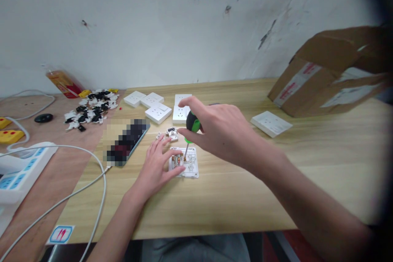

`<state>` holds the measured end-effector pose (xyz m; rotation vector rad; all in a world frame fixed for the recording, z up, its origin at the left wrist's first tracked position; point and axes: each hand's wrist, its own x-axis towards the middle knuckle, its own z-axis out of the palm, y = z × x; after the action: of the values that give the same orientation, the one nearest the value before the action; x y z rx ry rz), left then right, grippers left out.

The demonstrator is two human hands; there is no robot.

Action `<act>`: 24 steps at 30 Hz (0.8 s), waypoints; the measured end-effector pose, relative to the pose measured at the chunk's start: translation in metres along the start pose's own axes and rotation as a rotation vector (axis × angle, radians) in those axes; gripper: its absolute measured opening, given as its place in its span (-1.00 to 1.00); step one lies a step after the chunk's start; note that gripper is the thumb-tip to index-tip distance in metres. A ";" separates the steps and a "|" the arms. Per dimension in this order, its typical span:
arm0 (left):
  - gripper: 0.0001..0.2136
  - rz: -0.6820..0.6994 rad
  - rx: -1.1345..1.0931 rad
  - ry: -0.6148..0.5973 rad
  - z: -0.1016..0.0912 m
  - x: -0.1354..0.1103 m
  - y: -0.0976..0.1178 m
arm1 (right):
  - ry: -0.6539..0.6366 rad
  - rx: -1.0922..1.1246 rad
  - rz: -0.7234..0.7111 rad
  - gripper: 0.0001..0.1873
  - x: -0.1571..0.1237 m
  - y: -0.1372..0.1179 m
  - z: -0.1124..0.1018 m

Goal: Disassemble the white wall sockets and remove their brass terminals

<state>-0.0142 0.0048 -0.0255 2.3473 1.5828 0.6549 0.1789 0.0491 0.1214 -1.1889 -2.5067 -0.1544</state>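
A white wall socket (193, 168) lies back side up on the wooden table, with brass contacts showing inside. My left hand (156, 166) holds it down, thumb and index finger on the housing and the other fingers reaching past its far left corner. In my right hand (217, 129) is a green and black screwdriver (188, 141), gripped by the handle and tilted slightly. Its tip touches a brass part near the socket's middle; the exact contact is too small to make out. Just beyond, a small white and black switch part (172, 133) lies near my left fingertips.
Several white socket panels (158, 113) lie behind my hands, another (271, 123) to the right. A cardboard box (319, 73) stands at the back right. Left are a phone (127, 143), a pile of black and white parts (92, 108), a white cable (102, 188) and a power strip (27, 172).
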 end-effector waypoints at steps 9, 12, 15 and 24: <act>-0.70 -0.002 -0.005 0.000 0.000 0.000 0.000 | -0.036 0.054 -0.074 -0.52 -0.001 0.001 0.000; -0.70 -0.002 -0.007 0.001 0.000 0.000 0.000 | -0.011 0.072 -0.084 -0.53 -0.002 0.004 0.001; -0.69 -0.002 -0.018 -0.007 -0.001 0.000 0.000 | 0.032 0.209 -0.033 -0.61 -0.007 0.020 -0.002; -0.69 0.001 -0.020 -0.012 -0.001 0.000 0.002 | 0.555 0.370 0.419 -0.69 -0.053 0.096 0.036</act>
<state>-0.0134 0.0039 -0.0241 2.3336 1.5632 0.6519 0.2735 0.0812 0.0634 -1.2665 -1.6845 0.0787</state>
